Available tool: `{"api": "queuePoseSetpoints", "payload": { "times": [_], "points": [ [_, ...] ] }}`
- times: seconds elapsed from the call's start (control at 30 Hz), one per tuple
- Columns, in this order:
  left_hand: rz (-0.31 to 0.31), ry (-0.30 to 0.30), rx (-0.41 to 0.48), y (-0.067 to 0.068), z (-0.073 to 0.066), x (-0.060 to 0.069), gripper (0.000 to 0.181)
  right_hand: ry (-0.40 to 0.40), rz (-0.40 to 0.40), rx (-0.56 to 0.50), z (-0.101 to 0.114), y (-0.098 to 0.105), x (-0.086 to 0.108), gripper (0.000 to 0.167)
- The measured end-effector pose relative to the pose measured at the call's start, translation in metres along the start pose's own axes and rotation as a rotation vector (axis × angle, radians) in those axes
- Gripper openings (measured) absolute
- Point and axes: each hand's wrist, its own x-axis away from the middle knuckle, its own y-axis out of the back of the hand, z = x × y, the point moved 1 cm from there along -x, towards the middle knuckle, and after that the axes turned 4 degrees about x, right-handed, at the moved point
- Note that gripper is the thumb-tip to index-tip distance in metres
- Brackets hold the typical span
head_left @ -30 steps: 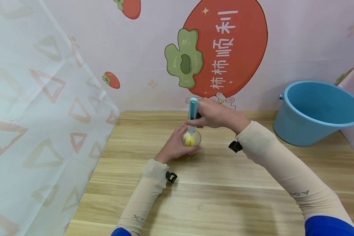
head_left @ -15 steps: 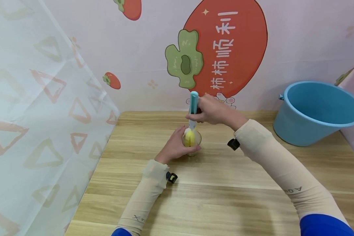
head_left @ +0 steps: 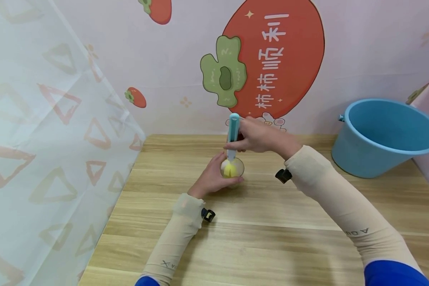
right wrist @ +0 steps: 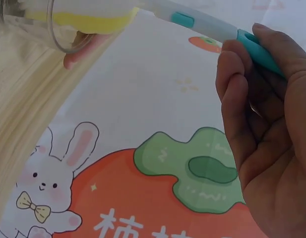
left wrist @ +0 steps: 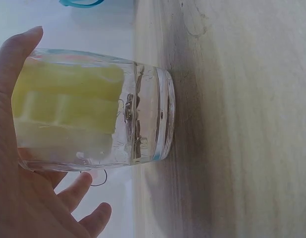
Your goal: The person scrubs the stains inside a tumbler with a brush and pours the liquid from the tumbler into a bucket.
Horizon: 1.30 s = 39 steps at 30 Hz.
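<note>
A clear drinking glass (left wrist: 152, 114) stands upright on the wooden table, its thick base showing in the left wrist view. My left hand (head_left: 211, 177) grips it round the side, thumb toward me. Inside the glass is the yellow and white sponge head (left wrist: 68, 96) of a bottle brush (head_left: 234, 129). The sponge ends a little above the glass bottom. My right hand (head_left: 260, 136) holds the brush's teal and white handle from above, thumb and fingers pinching it in the right wrist view. The handle stands nearly vertical over the glass mouth.
A large blue bucket (head_left: 370, 159) sits at the right rear of the table (head_left: 257, 246). Behind the table hangs a white cloth (head_left: 171, 63) with persimmon prints, and another patterned sheet (head_left: 57, 159) borders the left side.
The brush and right hand rise a little by half a second ago, then sink slightly deeper into the glass now. The left hand and glass stay in place.
</note>
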Motion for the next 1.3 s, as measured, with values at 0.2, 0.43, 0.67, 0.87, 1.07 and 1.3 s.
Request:
{"api": "queuePoseSetpoints", "payload": {
  "times": [0.2, 0.43, 0.67, 0.87, 1.07, 1.3],
  "points": [
    [0.004, -0.052, 0.058, 0.000, 0.001, -0.003, 0.069, 0.015, -0.118, -0.011, -0.001, -0.006, -0.005, 0.025],
    [-0.013, -0.007, 0.029, -0.001, 0.001, -0.001, 0.062, -0.028, -0.254, -0.136, -0.012, -0.018, -0.002, 0.018],
    [-0.025, 0.009, -0.002, -0.001, 0.000, -0.001, 0.071, 0.029, -0.252, -0.158, -0.021, -0.023, 0.003, 0.015],
    [-0.020, 0.025, -0.018, -0.001, 0.001, 0.000, 0.078, 0.053, -0.330, -0.083, -0.020, -0.029, 0.003, 0.014],
    [-0.010, 0.003, -0.009, -0.001, 0.002, 0.000, 0.079, 0.061, -0.415, -0.092, -0.017, -0.037, 0.004, 0.013],
    [0.004, -0.046, 0.011, 0.000, 0.002, -0.001, 0.088, 0.074, -0.468, -0.029, -0.015, -0.045, 0.006, 0.015]
  ]
}}
